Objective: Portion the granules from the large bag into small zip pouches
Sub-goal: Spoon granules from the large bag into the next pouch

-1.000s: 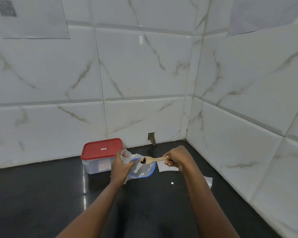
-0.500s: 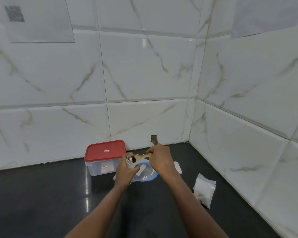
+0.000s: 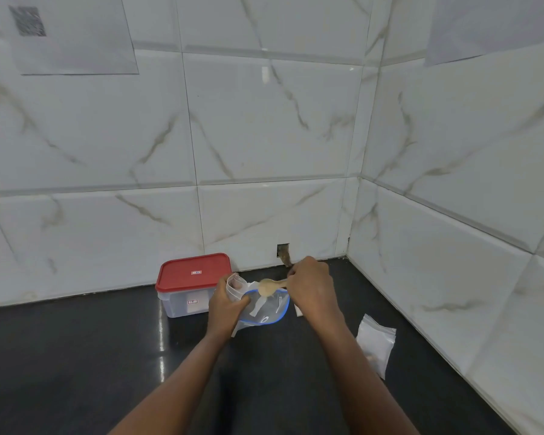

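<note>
A clear rectangular plastic box with a red lid (image 3: 193, 279) stands on the glossy black counter (image 3: 76, 372), close against the back wall of white marble-veined tiles (image 3: 264, 120). At the box's 3 o'clock, a small square hole (image 3: 283, 250) is cut at the wall's foot. A pale paper sheet with a blurred square code (image 3: 76, 36) hangs at the view's 11 o'clock, and a second pale sheet (image 3: 484, 23) at 1 o'clock.

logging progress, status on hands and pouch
Left hand grips small pouch. Right hand grips wooden spoon, bowl beside pouch mouth. Nothing blocking.
</note>
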`<state>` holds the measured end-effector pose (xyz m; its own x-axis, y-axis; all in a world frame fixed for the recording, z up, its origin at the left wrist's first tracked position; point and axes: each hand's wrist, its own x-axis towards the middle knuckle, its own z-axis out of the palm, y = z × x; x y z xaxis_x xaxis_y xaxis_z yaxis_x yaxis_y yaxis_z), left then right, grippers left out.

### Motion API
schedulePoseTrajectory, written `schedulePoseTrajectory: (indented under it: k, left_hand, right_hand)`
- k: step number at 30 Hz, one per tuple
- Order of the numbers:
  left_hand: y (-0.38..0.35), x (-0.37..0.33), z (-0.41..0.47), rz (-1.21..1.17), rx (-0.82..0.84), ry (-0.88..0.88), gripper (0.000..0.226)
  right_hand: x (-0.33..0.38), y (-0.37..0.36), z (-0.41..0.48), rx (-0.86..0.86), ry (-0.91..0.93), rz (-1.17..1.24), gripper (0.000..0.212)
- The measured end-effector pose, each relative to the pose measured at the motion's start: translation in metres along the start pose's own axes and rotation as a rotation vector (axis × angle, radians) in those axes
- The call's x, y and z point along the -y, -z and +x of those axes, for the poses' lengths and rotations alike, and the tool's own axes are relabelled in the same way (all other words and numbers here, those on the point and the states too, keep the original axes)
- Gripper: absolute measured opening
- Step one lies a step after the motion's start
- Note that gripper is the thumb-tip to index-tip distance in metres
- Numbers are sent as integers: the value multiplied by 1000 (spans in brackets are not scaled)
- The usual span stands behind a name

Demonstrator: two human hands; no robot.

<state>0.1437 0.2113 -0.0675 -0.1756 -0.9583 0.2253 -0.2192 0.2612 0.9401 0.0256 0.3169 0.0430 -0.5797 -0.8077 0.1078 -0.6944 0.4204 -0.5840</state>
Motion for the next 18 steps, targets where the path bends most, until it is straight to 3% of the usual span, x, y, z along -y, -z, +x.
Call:
schedulePoseTrajectory:
  k: [5, 10, 18]
  left_hand:
    - [6, -1, 1, -29, -7, -16, 39]
    - [11, 1, -2, -42, -2, -6, 40]
    - [8, 5, -1, -52, -16, -7, 34]
  right_hand:
    - [-1, -19, 0, 188, -76, -20, 19]
    - [10, -63, 1, 322, -28, -9, 32]
    - [11, -97, 4, 322, -43, 227, 35]
